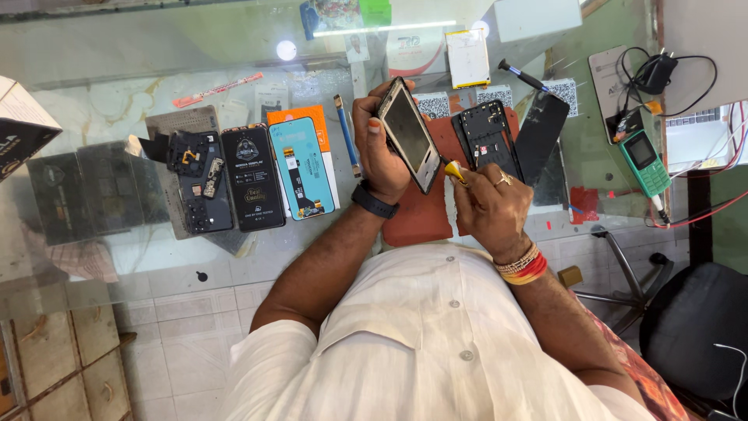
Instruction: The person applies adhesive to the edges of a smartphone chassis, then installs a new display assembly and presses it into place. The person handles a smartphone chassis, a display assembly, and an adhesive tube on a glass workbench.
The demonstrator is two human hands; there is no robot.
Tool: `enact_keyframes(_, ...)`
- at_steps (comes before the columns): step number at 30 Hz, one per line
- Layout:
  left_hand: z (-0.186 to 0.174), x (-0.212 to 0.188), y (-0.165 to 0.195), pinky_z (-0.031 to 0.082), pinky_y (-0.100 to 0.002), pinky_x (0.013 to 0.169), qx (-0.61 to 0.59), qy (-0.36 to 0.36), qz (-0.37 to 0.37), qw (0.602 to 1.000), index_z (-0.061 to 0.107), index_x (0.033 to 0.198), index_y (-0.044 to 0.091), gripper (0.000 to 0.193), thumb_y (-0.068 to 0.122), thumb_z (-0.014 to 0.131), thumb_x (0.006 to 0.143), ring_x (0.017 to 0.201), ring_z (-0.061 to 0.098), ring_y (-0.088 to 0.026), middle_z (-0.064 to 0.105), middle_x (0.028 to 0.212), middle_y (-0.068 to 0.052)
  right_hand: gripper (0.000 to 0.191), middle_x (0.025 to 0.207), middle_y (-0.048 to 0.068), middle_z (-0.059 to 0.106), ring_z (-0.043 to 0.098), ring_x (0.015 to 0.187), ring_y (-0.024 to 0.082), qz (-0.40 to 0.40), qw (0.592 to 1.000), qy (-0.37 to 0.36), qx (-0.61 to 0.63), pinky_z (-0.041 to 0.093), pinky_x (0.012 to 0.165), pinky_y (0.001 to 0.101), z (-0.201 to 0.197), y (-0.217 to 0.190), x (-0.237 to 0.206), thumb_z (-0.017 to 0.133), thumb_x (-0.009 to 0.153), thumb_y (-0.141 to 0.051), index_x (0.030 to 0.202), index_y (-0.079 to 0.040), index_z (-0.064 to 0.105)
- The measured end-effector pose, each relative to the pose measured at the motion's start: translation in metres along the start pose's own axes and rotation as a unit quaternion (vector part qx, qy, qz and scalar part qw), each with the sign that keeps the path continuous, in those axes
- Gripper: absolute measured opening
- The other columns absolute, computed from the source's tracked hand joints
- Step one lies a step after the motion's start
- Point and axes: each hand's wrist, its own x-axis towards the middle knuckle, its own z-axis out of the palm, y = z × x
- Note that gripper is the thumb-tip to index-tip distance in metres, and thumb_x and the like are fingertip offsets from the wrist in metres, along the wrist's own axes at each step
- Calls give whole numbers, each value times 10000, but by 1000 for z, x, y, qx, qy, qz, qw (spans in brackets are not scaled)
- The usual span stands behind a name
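Observation:
My left hand point(379, 152) grips a smartphone point(410, 134) with a dark screen and pale rim, holding it tilted above a reddish-brown mat point(425, 210). My right hand point(491, 204) pinches a small yellow-handled tool point(454, 171) whose tip touches the phone's lower edge. A black band sits on my left wrist; coloured bangles and a ring are on my right.
On the glass counter point(117, 93) lie an opened phone frame point(487, 140), a black back cover point(541, 132), a disassembled phone point(199, 179), two display parts point(253, 178) point(302, 168), a blue tool point(347, 136), a green keypad phone point(645, 161), a charger with cables point(657, 74), and a black chair point(693, 327) at right.

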Motion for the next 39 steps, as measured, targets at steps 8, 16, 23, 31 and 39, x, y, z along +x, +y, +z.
enact_keyframes(8,0,1,-2,629,-397,890,15,-8,23,1000,428,1180,27,541,559,467,1088,1087,645,-218,563,1404,-231,159,795,74,636,609,591,190,15,1000,-6,5,454,521,330,0,1,-2,853,869,-1,975,-5,735)
enact_keyframes(16,0,0,-1,622,-377,878,21,-13,28,999,424,1195,20,553,560,470,1083,1086,650,-219,550,1412,-235,160,784,78,631,603,580,186,20,1000,-3,7,444,513,318,-1,1,-3,860,872,-6,969,2,733)
enact_keyframes(23,1,-1,-3,626,-355,839,29,-17,31,999,428,1178,23,552,566,469,1086,1000,669,-199,558,1402,-238,164,784,78,631,600,570,179,21,1000,-6,5,433,503,315,-2,2,-5,861,869,-1,975,5,736)
enact_keyframes(31,-1,-2,-4,632,-387,892,26,-14,30,999,431,1164,29,551,572,478,1083,1086,653,-213,559,1403,-239,164,799,79,631,623,598,191,14,1000,-16,2,451,518,322,-6,2,-8,840,857,2,981,5,733)
enact_keyframes(39,2,3,-2,623,-460,904,-44,42,32,998,437,1287,44,601,590,530,1054,1141,643,-278,558,1390,-232,133,898,113,682,663,725,236,89,994,-17,68,492,633,325,-25,10,-24,789,903,-8,1026,-24,741)
